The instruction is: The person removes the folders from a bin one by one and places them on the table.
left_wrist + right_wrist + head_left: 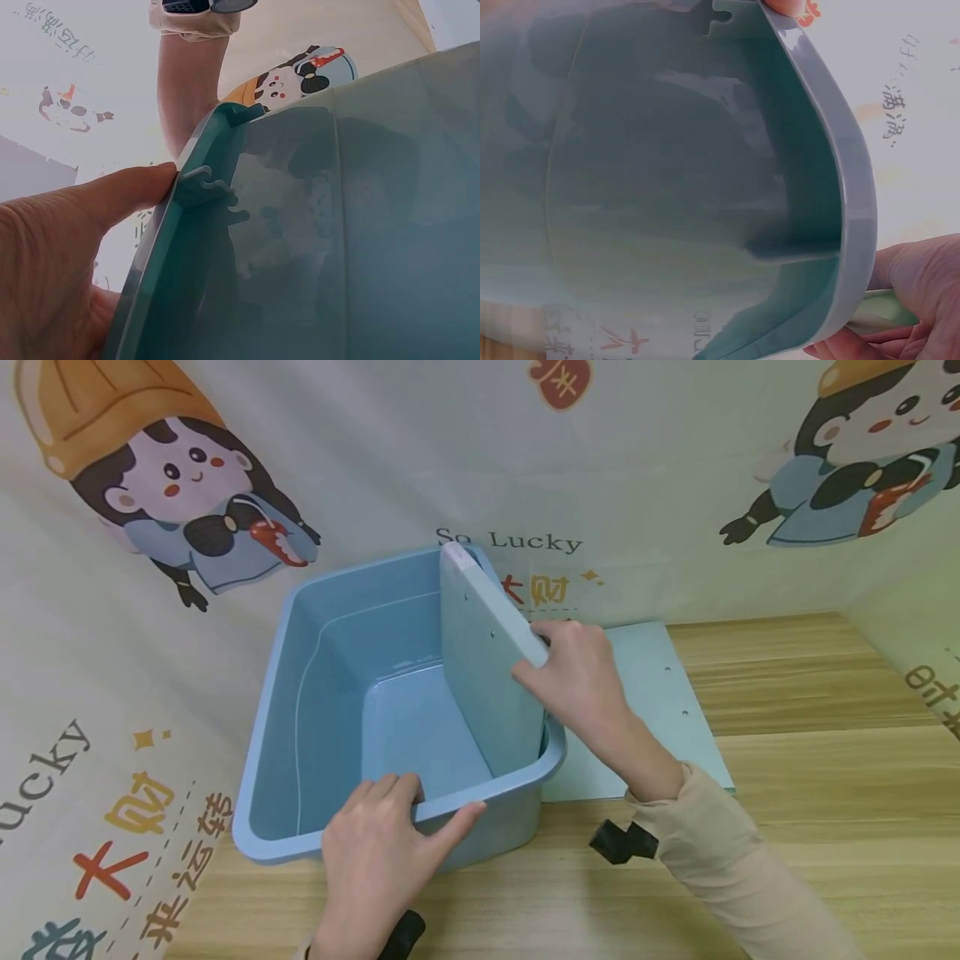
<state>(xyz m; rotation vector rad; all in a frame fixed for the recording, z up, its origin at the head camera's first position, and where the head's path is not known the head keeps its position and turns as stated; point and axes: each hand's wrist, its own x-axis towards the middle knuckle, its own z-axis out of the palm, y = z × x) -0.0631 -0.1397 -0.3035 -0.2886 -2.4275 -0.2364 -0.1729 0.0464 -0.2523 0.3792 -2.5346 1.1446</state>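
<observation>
A blue plastic tub stands on the wooden table in the head view. A pale blue board with small holes stands upright and tilted inside it, along the right side. My right hand grips the board's top edge at the near end, over the tub's right rim. My left hand holds the tub's near rim, fingers over the inside. The left wrist view shows the left thumb against the rim's outer side. In the right wrist view the tub wall hides part of the right hand.
Another pale blue board lies flat on the table right of the tub, partly hidden by the right arm. A printed cloth hangs behind and to the left. Wooden tabletop extends to the right.
</observation>
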